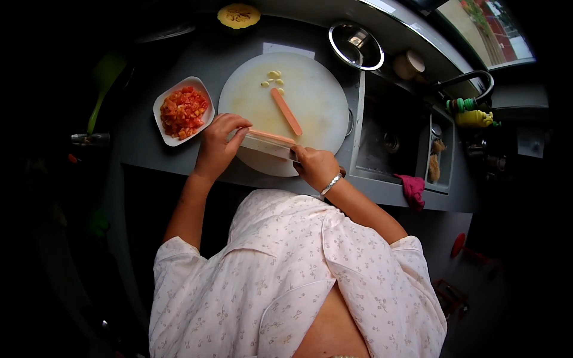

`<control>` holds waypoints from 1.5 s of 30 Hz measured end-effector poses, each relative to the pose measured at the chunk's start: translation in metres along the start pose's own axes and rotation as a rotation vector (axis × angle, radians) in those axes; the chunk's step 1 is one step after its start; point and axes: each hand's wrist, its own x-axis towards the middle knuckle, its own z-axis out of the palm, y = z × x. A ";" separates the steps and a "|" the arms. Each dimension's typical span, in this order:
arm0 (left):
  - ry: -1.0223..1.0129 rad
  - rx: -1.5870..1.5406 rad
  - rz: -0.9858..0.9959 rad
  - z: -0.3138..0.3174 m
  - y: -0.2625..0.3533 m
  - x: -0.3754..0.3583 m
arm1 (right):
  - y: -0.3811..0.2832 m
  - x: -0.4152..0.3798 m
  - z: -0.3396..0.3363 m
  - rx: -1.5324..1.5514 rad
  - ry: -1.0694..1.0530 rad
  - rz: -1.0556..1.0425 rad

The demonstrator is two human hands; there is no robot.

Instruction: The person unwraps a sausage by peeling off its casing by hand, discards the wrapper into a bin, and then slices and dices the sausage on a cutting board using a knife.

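Observation:
On the round white cutting board (322, 77), my right hand (317, 166) is closed around the handle of a wide-bladed kitchen knife (265, 145). The blade lies along a pink-orange sausage piece (271, 136) near the board's front edge. My left hand (225, 134) pinches the left end of that piece, with fingertips close to the blade's tip. A second long sausage piece (287, 112) rests slantwise farther back. Beside its far end are several pale garlic cloves (274, 75).
Left of the board stands a white square bowl (174, 141) of chopped tomato (184, 111). A cut yellow squash (239, 16) and a steel bowl (375, 55) sit at the back. To the right are the sink (373, 131) and a magenta cloth (412, 191) over its front edge.

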 end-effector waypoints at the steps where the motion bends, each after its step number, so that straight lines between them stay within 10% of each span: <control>1: -0.315 -0.111 -0.092 0.005 0.001 0.010 | -0.001 0.000 0.001 0.002 0.003 0.000; 5: -0.932 -0.049 -0.008 0.052 -0.026 0.018 | -0.003 -0.001 0.004 -0.095 0.009 -0.014; 33: -1.007 -0.152 -0.532 0.047 -0.052 0.041 | 0.006 -0.024 -0.013 -0.241 0.155 -0.162; 45: -0.996 -0.075 -0.420 0.059 -0.060 0.037 | 0.007 -0.030 -0.015 -0.222 0.164 -0.163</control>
